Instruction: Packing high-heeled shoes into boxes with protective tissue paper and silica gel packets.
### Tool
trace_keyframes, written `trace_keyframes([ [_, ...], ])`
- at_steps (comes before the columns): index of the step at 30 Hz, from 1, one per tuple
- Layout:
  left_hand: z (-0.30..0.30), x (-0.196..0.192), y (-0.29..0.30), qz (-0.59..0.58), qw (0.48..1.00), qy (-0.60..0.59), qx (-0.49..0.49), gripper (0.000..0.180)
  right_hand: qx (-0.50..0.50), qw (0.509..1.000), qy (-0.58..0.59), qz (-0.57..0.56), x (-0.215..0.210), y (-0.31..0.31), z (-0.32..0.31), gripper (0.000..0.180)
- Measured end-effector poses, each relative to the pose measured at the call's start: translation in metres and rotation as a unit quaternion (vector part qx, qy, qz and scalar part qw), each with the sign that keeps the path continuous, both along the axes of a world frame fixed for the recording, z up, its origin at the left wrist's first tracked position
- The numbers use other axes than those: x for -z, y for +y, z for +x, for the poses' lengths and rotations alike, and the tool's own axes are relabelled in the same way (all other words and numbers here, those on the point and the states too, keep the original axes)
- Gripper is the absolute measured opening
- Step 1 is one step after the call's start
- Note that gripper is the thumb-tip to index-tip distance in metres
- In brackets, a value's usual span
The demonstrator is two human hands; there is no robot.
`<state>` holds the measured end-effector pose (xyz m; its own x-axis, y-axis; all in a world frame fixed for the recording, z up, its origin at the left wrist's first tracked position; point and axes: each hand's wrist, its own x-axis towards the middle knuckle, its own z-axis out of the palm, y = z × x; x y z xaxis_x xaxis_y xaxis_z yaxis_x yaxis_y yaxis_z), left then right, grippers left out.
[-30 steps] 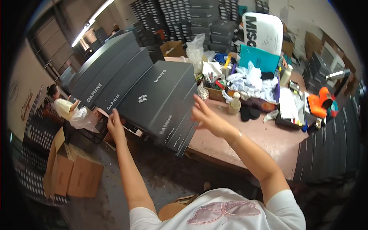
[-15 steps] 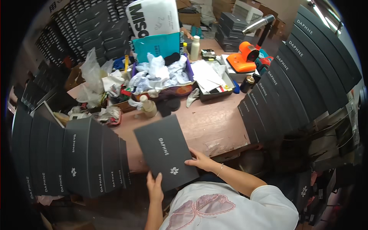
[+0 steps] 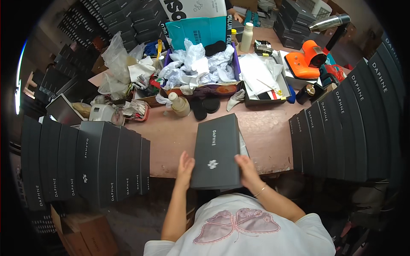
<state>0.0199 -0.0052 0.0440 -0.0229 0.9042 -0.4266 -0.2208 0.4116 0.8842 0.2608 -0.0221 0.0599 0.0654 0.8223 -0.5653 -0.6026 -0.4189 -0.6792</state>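
A dark grey shoe box [image 3: 215,155] with a pale flower mark and lettering on its lid lies before me at the table's near edge. My left hand [image 3: 185,171] is against its left side, fingers at the edge. On the opposite side my right hand [image 3: 248,171] grips the box, thumb near the lid's edge and the other fingers partly hidden. Something pale, like paper [image 3: 243,146], shows along the right side below the lid, so the lid seems not fully seated.
Stacks of matching dark boxes flank me, left [image 3: 100,162] and right [image 3: 341,128]. Along the back stand a purple-edged carton of crumpled paper [image 3: 200,64], a cream bottle [image 3: 179,104], black oval pads [image 3: 205,106], a tray of papers [image 3: 265,100] and an orange device [image 3: 305,62].
The box has swung from a tilt to nearly straight and moved right. My right hand has shifted from the lid's top to the right side; pale material now shows there.
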Motion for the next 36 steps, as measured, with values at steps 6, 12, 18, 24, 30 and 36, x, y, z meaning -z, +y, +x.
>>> trace_keyframes([
  [6,-0.039,-0.036,0.001,0.08,0.95,0.263,0.151,0.085,-0.39,0.653,-0.471,0.447,-0.01,-0.018,-0.047,0.054],
  [12,-0.126,-0.014,0.007,0.147,0.688,0.708,0.063,0.051,-0.44,0.592,-0.676,0.009,-0.001,-0.016,0.055,0.06],
  [18,-0.015,-0.068,-0.021,0.207,0.862,0.152,0.438,0.028,-0.291,0.762,-0.561,0.144,-0.047,-0.005,0.011,0.015],
  [24,0.092,-0.002,-0.038,0.32,0.746,0.054,0.582,0.055,-0.592,0.631,-0.284,0.414,-0.087,0.031,-0.11,0.018],
  [30,0.03,0.052,-0.035,0.253,0.826,0.323,0.386,0.067,-0.268,0.722,-0.555,0.316,-0.025,0.055,-0.023,0.037],
  [36,0.039,0.005,-0.008,0.318,0.784,0.427,0.319,0.065,-0.245,0.562,-0.71,0.346,0.051,0.099,-0.027,0.044],
])
